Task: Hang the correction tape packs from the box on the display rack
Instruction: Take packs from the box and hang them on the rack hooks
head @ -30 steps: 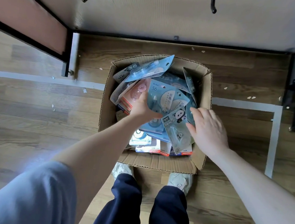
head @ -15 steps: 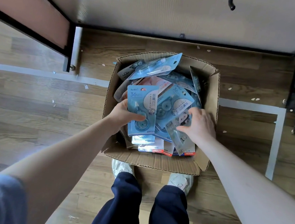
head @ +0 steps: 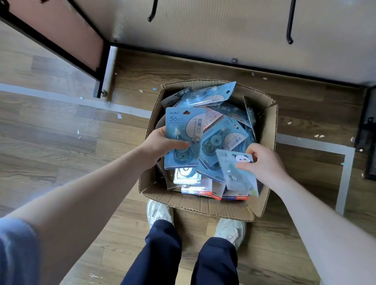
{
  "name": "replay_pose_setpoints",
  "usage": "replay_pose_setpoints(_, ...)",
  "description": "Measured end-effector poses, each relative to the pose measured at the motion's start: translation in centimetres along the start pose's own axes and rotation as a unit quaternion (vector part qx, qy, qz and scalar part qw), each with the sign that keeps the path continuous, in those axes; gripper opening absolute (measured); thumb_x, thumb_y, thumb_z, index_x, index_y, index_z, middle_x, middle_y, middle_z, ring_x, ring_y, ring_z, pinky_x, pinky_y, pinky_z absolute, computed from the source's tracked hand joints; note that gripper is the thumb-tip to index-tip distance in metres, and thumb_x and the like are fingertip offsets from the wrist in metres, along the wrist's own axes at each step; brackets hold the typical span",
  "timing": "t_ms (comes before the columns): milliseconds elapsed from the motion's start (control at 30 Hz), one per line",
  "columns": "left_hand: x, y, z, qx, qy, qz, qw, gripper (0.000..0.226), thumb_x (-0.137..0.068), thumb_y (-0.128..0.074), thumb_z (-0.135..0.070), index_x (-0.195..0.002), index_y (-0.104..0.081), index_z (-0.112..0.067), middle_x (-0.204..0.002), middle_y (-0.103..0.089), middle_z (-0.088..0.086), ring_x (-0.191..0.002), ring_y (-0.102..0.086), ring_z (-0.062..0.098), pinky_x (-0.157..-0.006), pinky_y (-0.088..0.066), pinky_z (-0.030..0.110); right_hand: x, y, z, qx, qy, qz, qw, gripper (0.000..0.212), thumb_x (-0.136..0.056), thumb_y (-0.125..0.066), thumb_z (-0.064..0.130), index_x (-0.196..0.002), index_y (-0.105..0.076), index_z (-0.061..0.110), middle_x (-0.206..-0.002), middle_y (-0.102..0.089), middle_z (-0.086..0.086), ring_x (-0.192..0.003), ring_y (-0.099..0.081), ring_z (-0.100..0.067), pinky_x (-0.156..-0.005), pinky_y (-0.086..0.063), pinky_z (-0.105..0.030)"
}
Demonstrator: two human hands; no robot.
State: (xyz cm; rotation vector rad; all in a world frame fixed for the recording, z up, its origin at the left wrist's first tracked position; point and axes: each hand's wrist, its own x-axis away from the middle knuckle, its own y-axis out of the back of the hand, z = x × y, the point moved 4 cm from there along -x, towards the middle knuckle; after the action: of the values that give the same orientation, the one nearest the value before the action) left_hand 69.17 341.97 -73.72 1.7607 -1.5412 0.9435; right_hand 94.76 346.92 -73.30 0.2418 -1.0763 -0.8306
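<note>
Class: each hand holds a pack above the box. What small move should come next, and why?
Probably lift the blue pack in the left hand to a bare hook above: the right hand holds the panda pack, so both are clear of the box.

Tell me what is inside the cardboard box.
The cardboard box holds a loose heap of blue correction tape packs, with orange-edged ones near its front wall. The left hand and right hand each grip one. Lower layers are covered.

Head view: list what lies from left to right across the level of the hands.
Left hand → blue "36" pack in its grip → panda pack → right hand pinching it → box wall → pale floor line.
</note>
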Motion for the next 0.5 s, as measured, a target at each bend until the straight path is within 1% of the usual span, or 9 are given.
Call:
replay_pose_setpoints(100,1.4,0.0,-1.2,0.014,-0.008,-0.009,1.000,0.028,-0.076,-0.071,0.007,-0.095,-0.065,-0.012,-0.086,-0.074,0.001,-0.077,-0.071,0.017,-0.068,-0.059,0.028,0.7,1.2,1.2,-0.059,-0.005,-0.028,0.998,0.021,-0.075,-0.077,0.020,-0.083,-0.058,0.015,-0.081,-0.060,0.003,-0.076,-0.055,-0.016,-0.054,-0.038,-0.025)
replay_pose_setpoints(167,2.6,0.1,-2.2,0.011,-0.014,-0.017,1.000,0.030,-0.076,-0.072,0.006,-0.100,-0.064,-0.010,-0.093,-0.073,0.005,-0.083,-0.070,0.020,-0.075,-0.059,0.032,1.4,2.4,2.1,-0.096,-0.002,-0.036,0.995,0.017,-0.077,-0.076,0.019,-0.087,-0.062,0.017,-0.083,-0.062,0.004,-0.077,-0.058,-0.014,-0.054,-0.039,-0.024)
replay_pose_setpoints(267,4.7,0.2,-4.0,0.012,-0.028,-0.031,0.999,0.036,-0.074,-0.074,0.005,-0.107,-0.064,-0.005,-0.100,-0.072,0.010,-0.092,-0.069,0.027,-0.084,-0.055,0.039,2.3,4.8,3.6,-0.150,0.010,-0.061,0.987,0.012,-0.077,-0.075,0.015,-0.084,-0.065,0.018,-0.080,-0.064,0.003,-0.073,-0.058,-0.014,-0.057,-0.041,-0.026)
replay_pose_setpoints(333,5.9,0.2,-5.3,0.014,-0.038,-0.035,0.999,0.034,-0.074,-0.074,0.005,-0.104,-0.065,-0.007,-0.099,-0.072,0.009,-0.093,-0.069,0.026,-0.084,-0.055,0.038,3.1,6.5,4.7,-0.176,0.019,-0.078,0.981,0.011,-0.078,-0.075,0.014,-0.080,-0.066,0.019,-0.077,-0.064,0.005,-0.071,-0.056,-0.012,-0.059,-0.041,-0.026)
replay_pose_setpoints(400,7.1,-0.1,-6.9,0.015,-0.052,-0.032,0.998,0.030,-0.075,-0.073,0.007,-0.098,-0.066,-0.011,-0.096,-0.073,0.006,-0.089,-0.070,0.023,-0.082,-0.057,0.035,4.1,8.3,5.8,-0.197,0.030,-0.101,0.975,0.012,-0.077,-0.075,0.013,-0.076,-0.066,0.021,-0.075,-0.064,0.006,-0.071,-0.056,-0.012,-0.062,-0.042,-0.027)
replay_pose_setpoints(500,9.0,-0.3,-9.2,0.020,-0.076,-0.039,0.996,0.031,-0.075,-0.073,0.007,-0.099,-0.066,-0.011,-0.096,-0.072,0.005,-0.087,-0.070,0.020,-0.080,-0.058,0.032,5.3,11.0,7.3,-0.227,0.026,-0.128,0.965,0.010,-0.078,-0.074,0.015,-0.079,-0.066,0.021,-0.080,-0.066,0.002,-0.077,-0.060,-0.015,-0.067,-0.048,-0.031)
